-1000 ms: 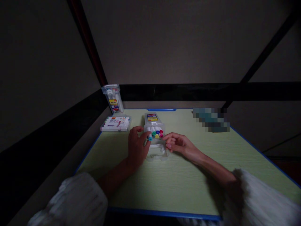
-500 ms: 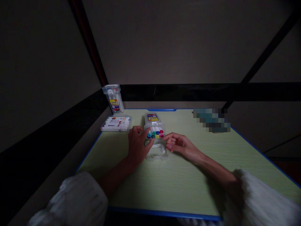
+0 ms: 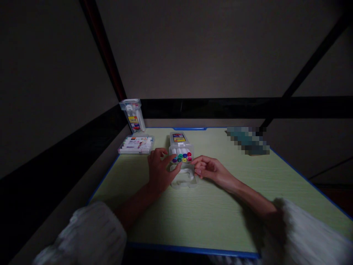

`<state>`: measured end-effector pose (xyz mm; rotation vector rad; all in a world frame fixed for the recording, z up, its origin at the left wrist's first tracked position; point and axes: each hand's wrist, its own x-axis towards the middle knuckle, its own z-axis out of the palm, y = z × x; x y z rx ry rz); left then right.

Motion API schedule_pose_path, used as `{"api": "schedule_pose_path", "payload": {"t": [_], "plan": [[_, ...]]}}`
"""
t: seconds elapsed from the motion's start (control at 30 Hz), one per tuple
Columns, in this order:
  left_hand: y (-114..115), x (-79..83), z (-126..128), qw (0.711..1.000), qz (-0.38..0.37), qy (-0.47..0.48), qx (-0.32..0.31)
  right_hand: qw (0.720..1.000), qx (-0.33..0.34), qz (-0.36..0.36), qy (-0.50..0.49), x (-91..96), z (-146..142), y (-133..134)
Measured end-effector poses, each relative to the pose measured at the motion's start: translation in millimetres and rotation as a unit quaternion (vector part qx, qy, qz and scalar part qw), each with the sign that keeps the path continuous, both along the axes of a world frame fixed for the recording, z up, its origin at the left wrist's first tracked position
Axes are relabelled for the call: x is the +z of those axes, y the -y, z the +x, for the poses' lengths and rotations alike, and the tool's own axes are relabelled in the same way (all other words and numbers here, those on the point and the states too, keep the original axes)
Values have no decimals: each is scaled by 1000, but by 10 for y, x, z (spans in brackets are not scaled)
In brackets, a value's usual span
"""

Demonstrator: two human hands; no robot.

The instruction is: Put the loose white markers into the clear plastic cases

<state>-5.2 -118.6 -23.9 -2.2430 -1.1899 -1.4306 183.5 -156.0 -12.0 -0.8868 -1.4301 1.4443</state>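
A clear plastic marker case (image 3: pixel 179 139) lies on the table in front of me with its lid end towards me. White markers (image 3: pixel 180 151) fill it, their coloured caps facing me. The clear lid (image 3: pixel 184 184) hangs open on the near side of the case. My left hand (image 3: pixel 161 169) is at the left of the caps, thumb and fingers apart and holding nothing. At the right corner of the case and lid, my right hand (image 3: pixel 211 171) has its fingers curled and its thumb by the lid's edge.
A second clear marker case (image 3: pixel 134 117) stands upright at the table's back left corner. In front of it lies a flat box of markers (image 3: pixel 137 144). A blurred-out greenish object (image 3: pixel 248 141) is at the back right. Blue trim edges the pale green table (image 3: pixel 193 221).
My left hand has shifted slightly left, and its fingers have drawn back a little from the marker caps. My right hand and the case have stayed in place.
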Motion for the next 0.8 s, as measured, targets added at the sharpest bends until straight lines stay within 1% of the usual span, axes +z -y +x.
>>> {"api": "schedule_pose_path", "payload": {"t": [0.13, 0.23, 0.3, 0.37, 0.43, 0.5, 0.63, 0.73, 0.8], "plan": [[6, 1, 7, 1000, -14, -13, 2, 1000, 1, 11, 6, -19, 5, -9], [16, -1, 0, 1000, -10, 5, -20, 999, -10, 30, 28, -22, 14, -2], [22, 6, -11, 998, -10, 35, -44, 996, -16, 56, 60, -16, 21, 13], [27, 23, -22, 995, -18, 70, -62, 990, -15, 102, 101, -10, 28, 31], [29, 45, -30, 991, -30, 105, -73, 976, -4, 157, 148, -13, 35, 45], [29, 63, -32, 987, -39, 134, -82, 961, 18, 196, 195, -27, 44, 53], [28, 69, -20, 982, -59, 153, -97, 928, 57, 249, 270, -74, 73, 55], [27, 59, -8, 981, -69, 152, -102, 903, 65, 287, 313, -97, 89, 57], [27, 54, -5, 980, -71, 151, -104, 894, 60, 300, 327, -100, 91, 58]]}}
